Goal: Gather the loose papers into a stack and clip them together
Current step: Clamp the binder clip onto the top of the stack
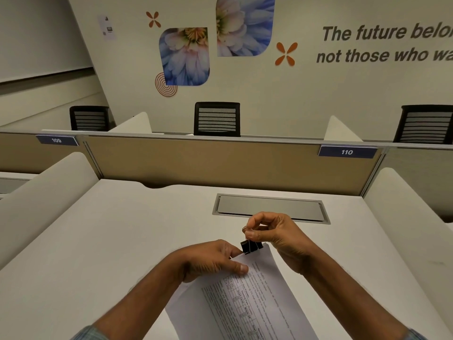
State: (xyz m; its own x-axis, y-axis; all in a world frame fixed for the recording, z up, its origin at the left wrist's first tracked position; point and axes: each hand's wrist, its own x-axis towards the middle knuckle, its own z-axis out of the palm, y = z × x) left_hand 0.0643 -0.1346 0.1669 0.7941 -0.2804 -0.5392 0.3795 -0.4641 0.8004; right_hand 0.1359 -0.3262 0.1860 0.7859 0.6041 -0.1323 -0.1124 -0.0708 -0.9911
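White desk (pixel 110 229) all over, so the pale stuff kinda blends; starting on the left, the left hand (pixel 210 261) grips the far left corner of the papers (pixel 247 305), thumb flat on top, the other fingers tucked underneath where I can't see them; the papers lie as one stack in front of the person, near end cut off by the bottom of the frame, print too blurry to read, no telling how many sheets; a black binder clip (pixel 250 246) sits right at the stack's far edge, between the two hands; whether it's properly biting the sheets or just touching them, can't tell; the right hand (pixel 278 238) pinches the clip's wire handles between thumb and forefinger, other fingers curled; behind it a grey cable hatch (pixel 269 208) sits in the desk, its near edge partly hidden by that hand.
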